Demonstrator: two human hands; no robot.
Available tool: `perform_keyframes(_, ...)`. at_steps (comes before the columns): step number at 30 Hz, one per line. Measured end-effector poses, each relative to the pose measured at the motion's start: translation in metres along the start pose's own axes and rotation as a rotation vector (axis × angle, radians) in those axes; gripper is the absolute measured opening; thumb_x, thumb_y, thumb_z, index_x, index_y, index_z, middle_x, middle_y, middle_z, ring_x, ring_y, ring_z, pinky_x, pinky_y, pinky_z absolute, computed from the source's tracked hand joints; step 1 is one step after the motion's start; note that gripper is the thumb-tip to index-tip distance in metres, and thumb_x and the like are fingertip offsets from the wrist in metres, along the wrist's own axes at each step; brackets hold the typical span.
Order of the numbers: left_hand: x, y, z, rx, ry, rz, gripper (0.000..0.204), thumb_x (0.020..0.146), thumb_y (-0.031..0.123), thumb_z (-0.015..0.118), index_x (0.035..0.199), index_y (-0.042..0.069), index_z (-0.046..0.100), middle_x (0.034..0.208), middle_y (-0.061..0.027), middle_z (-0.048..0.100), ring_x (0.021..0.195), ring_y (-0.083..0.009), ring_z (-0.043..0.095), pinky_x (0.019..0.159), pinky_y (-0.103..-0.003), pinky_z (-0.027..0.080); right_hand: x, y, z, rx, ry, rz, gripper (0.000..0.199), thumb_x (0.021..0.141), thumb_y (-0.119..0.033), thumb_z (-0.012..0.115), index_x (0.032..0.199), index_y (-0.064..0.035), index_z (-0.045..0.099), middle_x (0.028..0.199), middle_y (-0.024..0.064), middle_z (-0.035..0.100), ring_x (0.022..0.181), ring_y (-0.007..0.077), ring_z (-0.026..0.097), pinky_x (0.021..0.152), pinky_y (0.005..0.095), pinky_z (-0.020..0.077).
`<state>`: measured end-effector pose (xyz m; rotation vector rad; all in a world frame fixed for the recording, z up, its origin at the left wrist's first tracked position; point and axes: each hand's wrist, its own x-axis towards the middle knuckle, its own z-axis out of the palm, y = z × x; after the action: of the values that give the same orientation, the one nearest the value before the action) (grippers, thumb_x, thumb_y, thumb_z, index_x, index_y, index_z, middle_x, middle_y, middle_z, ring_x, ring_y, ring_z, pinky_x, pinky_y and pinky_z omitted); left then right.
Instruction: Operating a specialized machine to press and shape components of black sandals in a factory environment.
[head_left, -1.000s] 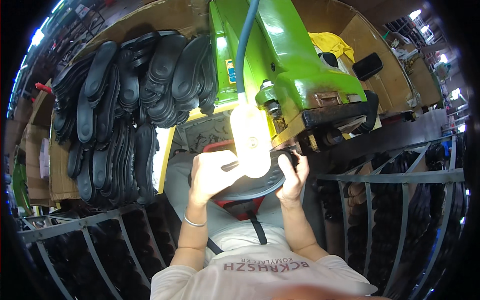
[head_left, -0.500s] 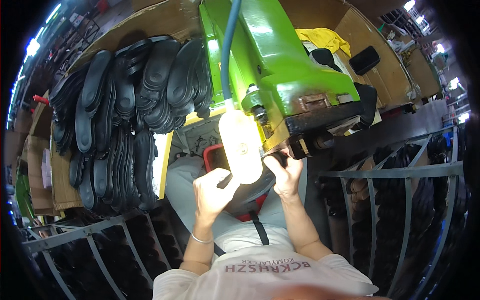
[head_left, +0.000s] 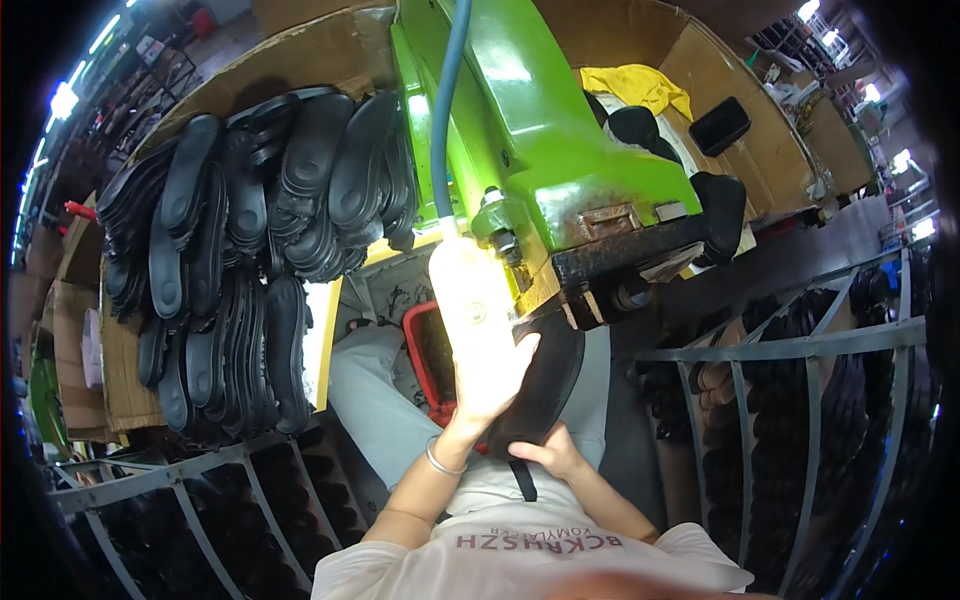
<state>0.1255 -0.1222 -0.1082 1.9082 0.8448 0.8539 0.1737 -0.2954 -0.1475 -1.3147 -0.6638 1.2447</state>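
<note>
A black shoe sole [head_left: 548, 380] is held up against the dark head [head_left: 610, 262] of a green machine [head_left: 540, 130]. My left hand [head_left: 490, 385] lies flat along the sole's left side, lit by a bright lamp [head_left: 468, 290] hanging from a blue hose. A thin bracelet sits on that wrist. My right hand [head_left: 552, 456] grips the sole's near end from below.
Several black soles [head_left: 250, 240] lie stacked on a cardboard-topped surface at left. A red bin [head_left: 428, 362] sits by my lap. Metal wire racks [head_left: 790, 400] filled with dark soles stand at right and at lower left [head_left: 180, 510]. A yellow cloth [head_left: 630, 85] lies behind the machine.
The sole has turned from lying flat across both hands to standing lengthwise under the machine head. My left hand moved up along it, my right hand dropped to its near end.
</note>
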Motion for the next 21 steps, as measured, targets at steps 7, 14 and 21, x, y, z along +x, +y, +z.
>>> perform_keyframes(7, -0.014, 0.003, -0.011, 0.058, 0.016, -0.069, 0.013, 0.082, -0.003, 0.065, 0.093, -0.001, 0.059, 0.079, -0.0012, 0.061, 0.069, -0.0036, 0.054, 0.061, -0.017, 0.043, -0.036, -0.011, -0.056, 0.413, 0.333, -0.102, 0.043, 0.07, 0.005, 0.069, 0.11, 0.0053, 0.053, 0.109, 0.0138, 0.061, 0.101, 0.0197, 0.059, 0.09, 0.0322, 0.046)
perform_keyframes(14, -0.011, 0.01, -0.032, -0.382, 0.011, -0.062, 0.031, 0.075, -0.002, 0.071, 0.103, -0.001, 0.06, 0.093, -0.0052, 0.063, 0.083, -0.0138, 0.058, 0.075, -0.027, 0.047, 0.004, -0.078, -0.094, 0.198, 0.511, -0.316, 0.034, 0.077, -0.002, 0.061, 0.109, 0.0049, 0.051, 0.101, 0.0084, 0.058, 0.092, 0.0135, 0.056, 0.084, 0.026, 0.0436)
perform_keyframes(21, 0.0, 0.008, -0.075, -0.368, 0.087, -0.01, 0.027, 0.074, -0.001, 0.07, 0.099, -0.006, 0.062, 0.092, -0.0106, 0.066, 0.081, -0.0145, 0.062, 0.077, -0.027, 0.049, 0.074, -0.12, -0.081, 0.146, 0.26, -0.311, 0.022, 0.085, -0.005, 0.06, 0.104, 0.002, 0.052, 0.089, 0.0041, 0.06, 0.076, 0.0056, 0.054, 0.066, 0.0184, 0.0436)
